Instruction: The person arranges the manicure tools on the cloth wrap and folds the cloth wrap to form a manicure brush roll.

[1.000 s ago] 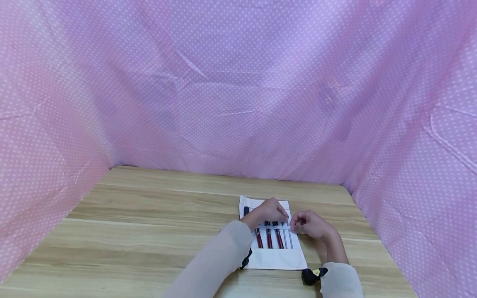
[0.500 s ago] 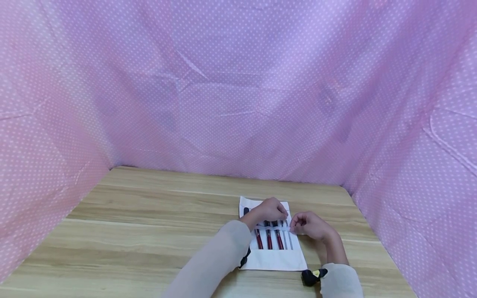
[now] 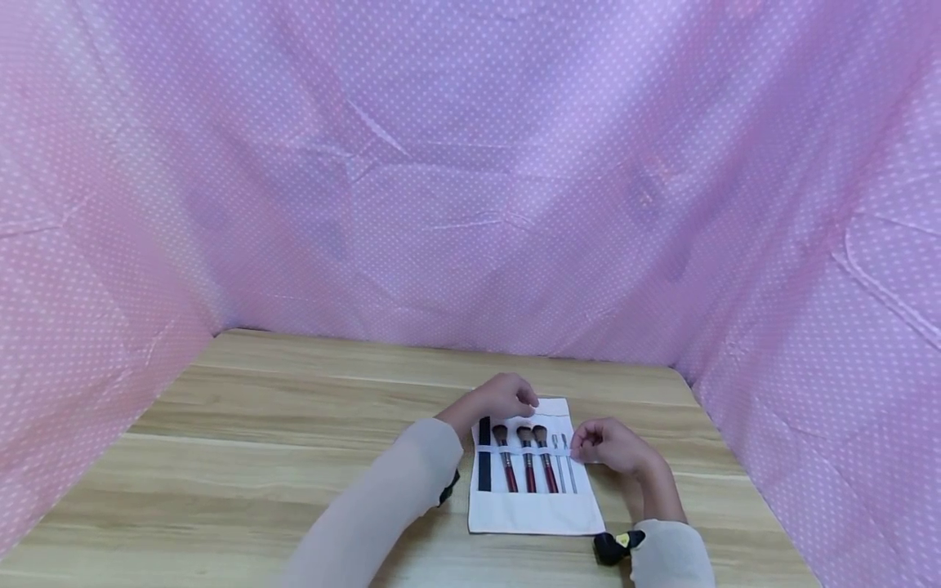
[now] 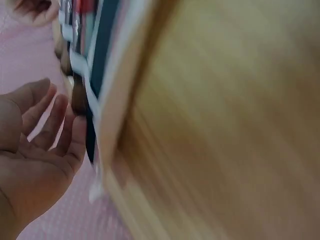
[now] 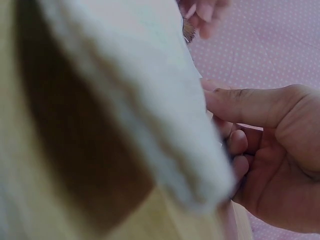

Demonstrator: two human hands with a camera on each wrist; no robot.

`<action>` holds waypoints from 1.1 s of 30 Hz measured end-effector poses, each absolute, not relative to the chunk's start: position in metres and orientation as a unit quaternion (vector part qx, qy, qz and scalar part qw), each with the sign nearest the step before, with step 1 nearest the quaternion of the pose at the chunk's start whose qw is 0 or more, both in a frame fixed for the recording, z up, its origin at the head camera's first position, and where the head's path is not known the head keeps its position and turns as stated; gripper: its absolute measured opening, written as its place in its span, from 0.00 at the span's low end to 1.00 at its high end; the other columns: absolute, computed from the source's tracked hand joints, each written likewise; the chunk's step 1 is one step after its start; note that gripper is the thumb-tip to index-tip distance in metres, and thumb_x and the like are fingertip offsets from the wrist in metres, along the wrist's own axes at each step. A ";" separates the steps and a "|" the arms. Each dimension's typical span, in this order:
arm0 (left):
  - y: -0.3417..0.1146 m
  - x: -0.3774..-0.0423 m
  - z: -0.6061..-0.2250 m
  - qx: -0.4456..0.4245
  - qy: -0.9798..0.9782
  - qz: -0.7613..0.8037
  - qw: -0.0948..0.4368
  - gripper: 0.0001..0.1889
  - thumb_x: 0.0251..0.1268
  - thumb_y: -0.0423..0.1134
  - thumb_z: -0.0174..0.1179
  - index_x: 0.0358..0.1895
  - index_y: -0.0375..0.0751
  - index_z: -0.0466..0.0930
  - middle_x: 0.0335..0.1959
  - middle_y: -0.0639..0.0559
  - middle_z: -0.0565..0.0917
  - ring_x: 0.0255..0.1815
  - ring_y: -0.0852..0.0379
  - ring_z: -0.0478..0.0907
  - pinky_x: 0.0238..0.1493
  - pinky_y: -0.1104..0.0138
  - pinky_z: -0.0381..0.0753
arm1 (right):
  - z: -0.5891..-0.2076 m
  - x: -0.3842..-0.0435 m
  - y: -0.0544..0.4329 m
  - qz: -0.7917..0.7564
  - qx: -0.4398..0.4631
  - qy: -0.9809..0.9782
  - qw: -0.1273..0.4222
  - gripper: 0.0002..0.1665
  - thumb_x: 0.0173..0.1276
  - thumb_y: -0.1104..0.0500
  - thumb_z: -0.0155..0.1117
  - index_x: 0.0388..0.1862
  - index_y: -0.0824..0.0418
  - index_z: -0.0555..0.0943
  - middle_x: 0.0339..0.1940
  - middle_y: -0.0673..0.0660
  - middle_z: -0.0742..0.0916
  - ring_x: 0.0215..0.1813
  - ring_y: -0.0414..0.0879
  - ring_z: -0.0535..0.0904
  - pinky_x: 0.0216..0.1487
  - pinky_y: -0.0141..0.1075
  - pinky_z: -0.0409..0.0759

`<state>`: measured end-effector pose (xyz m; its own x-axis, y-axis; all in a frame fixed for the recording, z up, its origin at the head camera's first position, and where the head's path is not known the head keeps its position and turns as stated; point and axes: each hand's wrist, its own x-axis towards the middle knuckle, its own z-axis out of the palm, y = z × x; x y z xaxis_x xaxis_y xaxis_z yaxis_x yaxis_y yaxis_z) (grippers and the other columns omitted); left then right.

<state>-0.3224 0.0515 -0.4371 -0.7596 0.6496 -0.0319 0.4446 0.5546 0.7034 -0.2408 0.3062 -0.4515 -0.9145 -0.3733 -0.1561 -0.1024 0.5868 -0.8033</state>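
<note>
A white cloth brush roll lies flat and unrolled on the table. Its white elastic band crosses three makeup brushes with dark bristles and red handles, two slim silver tools and a flat black strip. My right hand pinches the roll's right edge at the band, the thumb showing beside the cloth in the right wrist view. Above the brush heads, near the roll's far edge, my left hand holds nothing, its fingers loosely bent.
The wood-grain table stretches to the left and behind the roll. Pink dotted cloth hangs at the back and both sides. A black wrist camera sits by the right cuff at the roll's near corner.
My left hand has drawn away from the silver tools, to the left and slightly back, uncovering the brush heads and the black strip. The right hand stays at the roll's edge.
</note>
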 end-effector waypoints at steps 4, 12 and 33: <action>0.033 -0.323 -0.435 0.346 0.876 0.293 0.163 0.09 0.73 0.38 0.64 0.50 0.45 0.88 0.44 0.58 0.85 0.48 0.60 0.80 0.53 0.66 0.79 | -0.452 -0.241 0.305 -0.432 -0.131 0.879 0.155 0.04 0.68 0.71 0.63 0.37 0.65 0.84 0.32 0.55 0.84 0.38 0.48 0.76 0.40 0.34 0.75; 0.015 -0.322 -0.440 0.420 0.883 0.154 0.143 0.14 0.77 0.45 0.58 0.60 0.53 0.85 0.60 0.56 0.81 0.65 0.56 0.74 0.69 0.62 0.71 | -0.452 -0.240 0.304 -0.429 -0.122 0.882 0.153 0.03 0.68 0.70 0.64 0.38 0.65 0.84 0.33 0.55 0.84 0.38 0.48 0.76 0.39 0.34 0.76; -0.026 -0.307 -0.444 0.458 0.881 0.071 0.090 0.21 0.82 0.54 0.49 0.68 0.53 0.79 0.67 0.50 0.76 0.67 0.52 0.72 0.73 0.59 0.67 | -0.431 -0.240 0.278 -0.365 -0.116 0.915 0.123 0.05 0.71 0.61 0.69 0.42 0.61 0.82 0.34 0.53 0.82 0.38 0.47 0.76 0.38 0.38 0.76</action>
<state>-0.3073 -0.0263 -0.4445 -0.5639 0.8205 -0.0940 0.7949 0.5701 0.2077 -0.2400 0.2782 -0.4312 -0.9426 -0.3029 -0.1406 -0.1230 0.7064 -0.6970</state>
